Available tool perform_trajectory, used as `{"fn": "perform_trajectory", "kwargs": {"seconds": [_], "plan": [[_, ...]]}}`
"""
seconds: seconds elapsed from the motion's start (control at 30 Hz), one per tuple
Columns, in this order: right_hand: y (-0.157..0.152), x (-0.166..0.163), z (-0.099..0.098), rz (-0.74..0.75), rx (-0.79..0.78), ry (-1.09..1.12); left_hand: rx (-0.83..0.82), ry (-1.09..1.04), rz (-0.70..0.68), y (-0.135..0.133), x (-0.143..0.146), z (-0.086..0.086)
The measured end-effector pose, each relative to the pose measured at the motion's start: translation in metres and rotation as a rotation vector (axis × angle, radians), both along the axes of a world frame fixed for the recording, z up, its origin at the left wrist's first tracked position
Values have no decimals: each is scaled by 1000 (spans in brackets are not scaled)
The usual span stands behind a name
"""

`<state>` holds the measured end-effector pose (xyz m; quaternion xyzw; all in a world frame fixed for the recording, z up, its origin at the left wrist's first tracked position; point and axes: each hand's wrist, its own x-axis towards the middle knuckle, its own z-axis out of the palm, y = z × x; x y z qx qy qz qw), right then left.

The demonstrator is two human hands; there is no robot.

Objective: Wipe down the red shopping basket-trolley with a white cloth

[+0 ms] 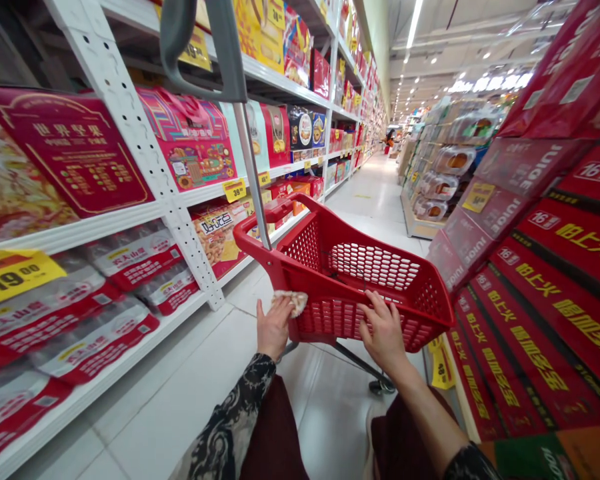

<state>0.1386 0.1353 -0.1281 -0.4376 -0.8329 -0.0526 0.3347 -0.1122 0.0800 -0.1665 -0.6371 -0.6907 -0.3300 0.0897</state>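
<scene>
A red plastic shopping cart [350,267] with a perforated basket stands in front of me, its side turned towards me. My left hand [274,328] presses a crumpled whitish-brown cloth [297,303] against the cart's side panel, near the handle end. On the near basket wall rests my right hand [384,330], fingers apart and holding nothing, its fingertips close to the upper rim. A grey handle [234,67] on a metal pole [253,167] rises from the cart's left end. One wheel [380,385] shows below the basket.
White shelves [190,193] with boxed goods and price tags line the left. Stacked red drink cartons [545,293] stand close on the right. Farther along the aisle is a pallet of wrapped goods [440,167]. A person [390,141] is far off on the tiled floor [180,367].
</scene>
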Motion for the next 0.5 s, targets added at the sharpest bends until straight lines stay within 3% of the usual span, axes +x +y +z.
{"fn": "perform_trajectory", "kwargs": {"seconds": [0.07,0.13,0.2,0.3,0.4,0.5], "plan": [[0,1,1,-1,-14,-8,-140,-10,-54,-10,6,-19],[0,2,1,0,-19,-8,-206,-14,-85,-17,9,-25],[0,3,0,5,-20,0,-185,-32,-92,-19,9,-17],[-1,2,1,7,-28,29,-61,-194,-82,-11,11,11],[-5,-3,5,-11,-42,137,38,-659,-54,2,25,43],[-12,-14,7,38,-85,318,-1,-1398,-120,8,52,65]]}}
